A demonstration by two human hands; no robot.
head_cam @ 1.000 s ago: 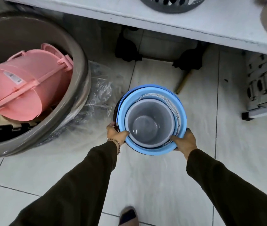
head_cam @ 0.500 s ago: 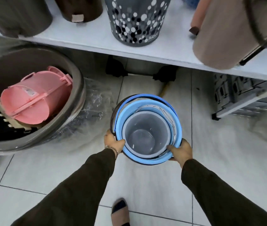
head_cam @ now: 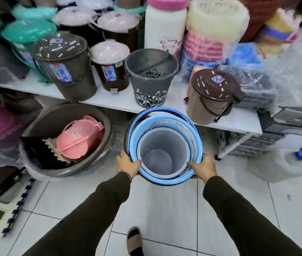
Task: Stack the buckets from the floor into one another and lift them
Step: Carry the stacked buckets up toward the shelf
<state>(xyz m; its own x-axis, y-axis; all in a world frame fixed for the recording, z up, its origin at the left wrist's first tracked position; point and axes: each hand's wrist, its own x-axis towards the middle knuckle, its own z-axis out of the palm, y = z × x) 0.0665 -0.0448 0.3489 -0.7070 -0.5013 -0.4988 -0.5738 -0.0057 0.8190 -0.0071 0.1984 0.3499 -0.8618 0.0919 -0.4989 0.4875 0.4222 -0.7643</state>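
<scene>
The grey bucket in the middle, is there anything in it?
Empty. The grey bucket shows its bare bottom, nested inside the blue buckets.

Open tiled floor (head_cam: 165, 209) nearside; laden shelf (head_cam: 109, 102) ahead, brown tub (head_cam: 107, 126) left.

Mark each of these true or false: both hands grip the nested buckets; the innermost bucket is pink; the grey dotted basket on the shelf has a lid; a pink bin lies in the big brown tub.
1. Both hands grip the nested buckets: true, left hand and right hand at the rim.
2. The innermost bucket is pink: false, the innermost bucket is grey.
3. The grey dotted basket has a lid: false, it stands open.
4. A pink bin lies in the brown tub: true.
</scene>
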